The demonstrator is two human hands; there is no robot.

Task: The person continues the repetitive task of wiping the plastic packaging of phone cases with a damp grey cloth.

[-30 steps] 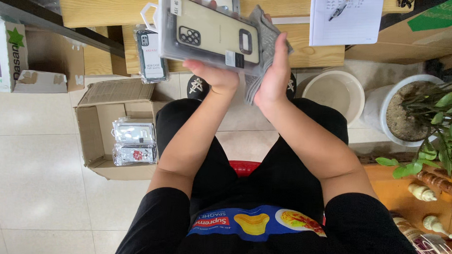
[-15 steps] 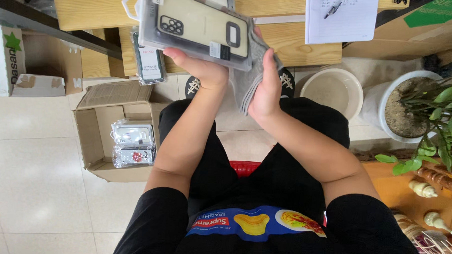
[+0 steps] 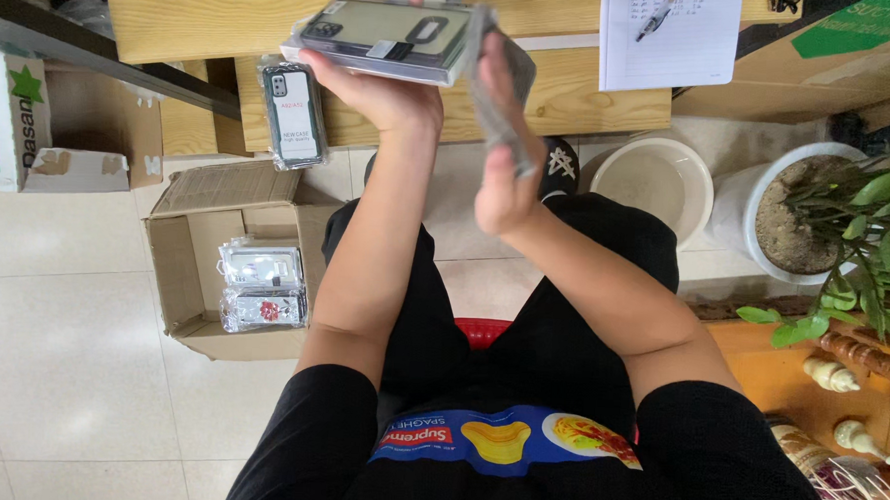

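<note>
Head view: a stack of packaged phone cases (image 3: 388,39) is held up flat by the left hand (image 3: 386,90), fingers closed beneath it, in front of the wooden surface (image 3: 569,97). Its right end is touched by the blurred right hand (image 3: 503,144), fingers pressed together. A cardboard box (image 3: 193,271) lies on the floor at left.

Pale tiled floor (image 3: 58,325), wooden bench (image 3: 569,97)
</note>
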